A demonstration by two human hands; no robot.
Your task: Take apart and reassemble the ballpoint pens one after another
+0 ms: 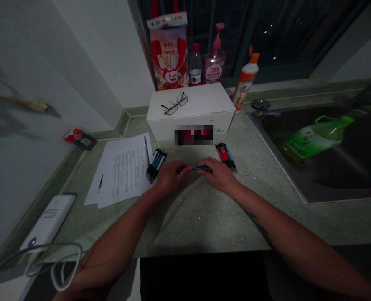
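Note:
My left hand (170, 175) and my right hand (218, 173) meet above the counter, fingers pinched toward each other. The right one grips a blue pen barrel (201, 168), whose thin tip points left. Between the left thumb and fingers is a dark, slim pen part (183, 169), mostly hidden. I cannot tell whether the two pieces are joined. Beside the left hand lies a bundle of black, blue and white pens (156, 164), partly on printed sheets (123, 171). Another group of red, black and blue pens (225, 156) rests just beyond the right hand.
A white box (190, 110) carrying eyeglasses (174, 103) stands behind the hands, bottles and a bag beyond it. On the right, a sink (329, 175) holds a green jug (317, 138). A white power bank (52, 219) with a cable (80, 255) lies at left.

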